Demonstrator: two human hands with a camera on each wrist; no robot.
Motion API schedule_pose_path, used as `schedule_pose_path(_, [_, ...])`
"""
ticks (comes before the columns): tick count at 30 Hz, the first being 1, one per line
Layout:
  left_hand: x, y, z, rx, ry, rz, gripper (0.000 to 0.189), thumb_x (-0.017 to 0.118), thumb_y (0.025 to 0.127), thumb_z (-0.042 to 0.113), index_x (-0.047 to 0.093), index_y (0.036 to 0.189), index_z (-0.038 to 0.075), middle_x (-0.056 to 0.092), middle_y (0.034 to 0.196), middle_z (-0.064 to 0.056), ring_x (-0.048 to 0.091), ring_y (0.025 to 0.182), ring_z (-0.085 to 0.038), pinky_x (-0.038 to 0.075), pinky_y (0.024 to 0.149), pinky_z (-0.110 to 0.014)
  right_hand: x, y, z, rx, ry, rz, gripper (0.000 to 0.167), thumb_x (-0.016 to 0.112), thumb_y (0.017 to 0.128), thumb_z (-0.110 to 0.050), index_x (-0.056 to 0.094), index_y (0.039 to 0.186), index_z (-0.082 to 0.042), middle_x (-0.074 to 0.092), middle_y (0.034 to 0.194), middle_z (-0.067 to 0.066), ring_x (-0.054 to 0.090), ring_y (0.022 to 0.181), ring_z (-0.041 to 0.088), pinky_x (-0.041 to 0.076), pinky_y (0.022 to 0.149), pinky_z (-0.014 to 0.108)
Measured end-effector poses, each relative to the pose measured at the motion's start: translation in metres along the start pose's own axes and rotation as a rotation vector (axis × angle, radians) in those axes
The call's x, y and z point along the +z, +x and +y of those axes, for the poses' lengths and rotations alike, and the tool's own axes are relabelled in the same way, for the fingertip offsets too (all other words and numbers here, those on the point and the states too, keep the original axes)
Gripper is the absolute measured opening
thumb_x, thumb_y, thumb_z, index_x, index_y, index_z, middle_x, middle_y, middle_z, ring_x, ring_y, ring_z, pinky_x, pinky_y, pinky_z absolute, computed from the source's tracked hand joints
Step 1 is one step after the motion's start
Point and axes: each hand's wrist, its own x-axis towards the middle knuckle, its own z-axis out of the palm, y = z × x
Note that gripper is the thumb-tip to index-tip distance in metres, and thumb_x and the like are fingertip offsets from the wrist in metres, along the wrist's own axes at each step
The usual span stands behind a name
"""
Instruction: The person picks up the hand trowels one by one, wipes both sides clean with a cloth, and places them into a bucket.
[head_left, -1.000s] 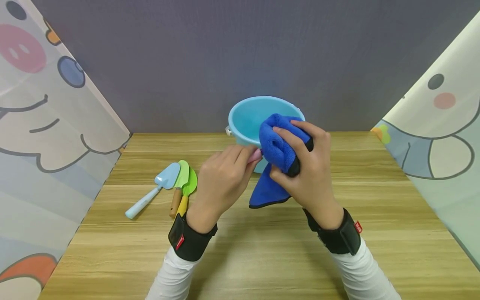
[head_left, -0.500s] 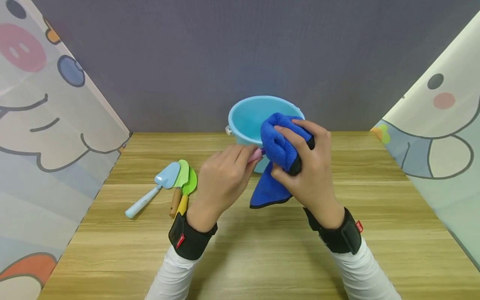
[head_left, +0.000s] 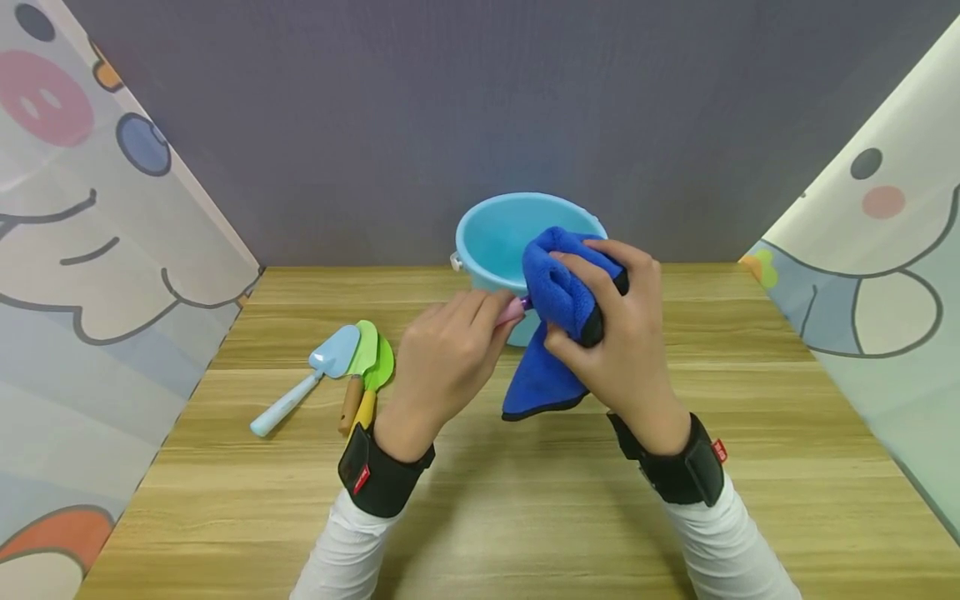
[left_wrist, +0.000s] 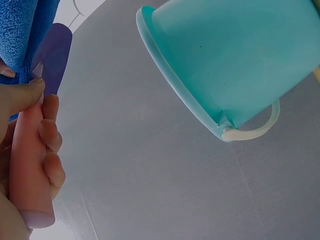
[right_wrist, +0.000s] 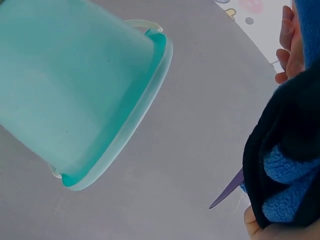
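My left hand (head_left: pixel 453 342) grips the pink handle of a small trowel (left_wrist: pixel 31 165), thumb laid along its neck. The purple blade (left_wrist: pixel 55 52) is partly covered by a blue towel (head_left: pixel 558 292) with black edging, and its tip pokes past the towel in the right wrist view. Bunched in my right hand (head_left: pixel 626 333), the towel wraps round the blade, with one corner hanging down. Both hands are held up in front of a light blue bucket (head_left: pixel 487 237), overlapping its front in the head view.
On the wooden table (head_left: pixel 480 517) to the left lie a light blue trowel (head_left: pixel 336 350) and two green-bladed ones, a brown-handled trowel (head_left: pixel 352 404) and a yellow-handled trowel (head_left: pixel 366 408). A grey wall (head_left: pixel 375 125) stands behind the bucket. Cartoon-printed panels (head_left: pixel 862 250) flank both sides.
The towel and right fingers have shifted slightly right along the trowel, showing a bit more purple by the pink handle. My left hand stays almost still.
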Motion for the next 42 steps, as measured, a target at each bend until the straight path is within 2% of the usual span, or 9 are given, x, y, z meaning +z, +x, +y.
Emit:
schedule_pose_path(10, [-0.003,0.000,-0.002,-0.010,-0.010,-0.005,0.025,0.062,0.102,0.029,0.072,0.107,0.007,0.075,0.091,-0.004,0.073,0.077,-0.018,0.056,0.059,-0.029,-0.004,0.002,0.009,0.108,0.049,0.034,0.053,0.068,0.077,-0.031,0.065,0.128,-0.018,0.050,0.140,0.018,0.044,0.129,0.037,0.039,0.098,0.057])
schedule_pose_path(24, [-0.005,0.000,-0.003,-0.008,-0.030,0.028,0.025,0.062,0.102,0.030,0.071,0.107,0.007,0.075,0.091,-0.005,0.073,0.078,-0.019,0.057,0.060,-0.031,-0.008,0.004,0.011,0.115,0.029,0.037,0.054,0.066,0.080,-0.033,0.064,0.132,-0.015,0.049,0.139,0.024,0.042,0.132,0.035,0.039,0.101,0.056])
schedule_pose_path(34, [-0.005,0.000,-0.003,-0.002,-0.031,0.058,0.027,0.061,0.103,0.030,0.073,0.106,0.006,0.076,0.090,-0.005,0.074,0.078,-0.019,0.058,0.061,-0.032,-0.014,0.006,0.015,0.161,0.074,0.072,0.054,0.067,0.078,-0.029,0.064,0.130,-0.015,0.048,0.140,0.022,0.040,0.135,0.030,0.037,0.105,0.057])
schedule_pose_path(42, [-0.004,0.000,-0.004,0.007,-0.022,0.107,0.028,0.060,0.103,0.030,0.073,0.103,0.006,0.076,0.088,-0.005,0.072,0.075,-0.020,0.053,0.056,-0.030,-0.018,0.007,0.021,0.194,0.060,0.078,0.054,0.067,0.082,-0.032,0.063,0.133,-0.013,0.046,0.141,0.026,0.040,0.136,0.030,0.038,0.106,0.058])
